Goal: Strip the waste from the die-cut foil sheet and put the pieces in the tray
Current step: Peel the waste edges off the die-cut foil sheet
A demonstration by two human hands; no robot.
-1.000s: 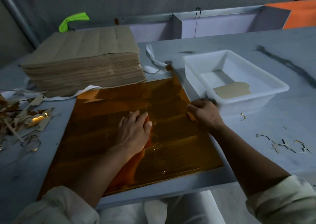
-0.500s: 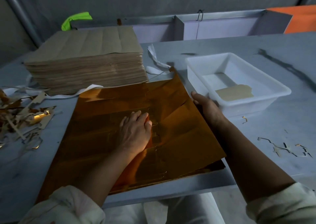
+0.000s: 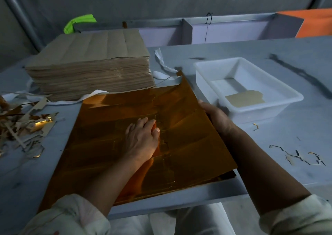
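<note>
Light is glancing off the foil sheet [image 3: 111,130], which is lying amber-gold in the middle of the grey table [image 3: 269,137], its near edge close to the table's front edge. The person's left hand [image 3: 142,139] is pressing down on the middle of it, palm flat, fingers straight and close together, holding nothing. The right hand [image 3: 218,119] is gripping the sheet by its right edge. The thumb is lying along the top and the fingers are tucking under the foil where I cannot see them. That side of the sheet is standing clear of a darker layer that is showing beneath at the near right corner. Faint die-cut outlines are showing in the foil around and below the left hand.

Just beyond the right hand, the white tray [image 3: 294,96] is sitting on the table with one pale tan piece [image 3: 244,98] lying flat on its floor. Behind the sheet a thick stack of brown sheets [image 3: 89,58] is standing, with a white strip [image 3: 162,62] curling along its right side. Waste scraps [image 3: 23,127] are lying heaped on the left of the table, well apart from the tray. A few thin offcuts [image 3: 296,155] are lying on the right, near the person's right forearm.
</note>
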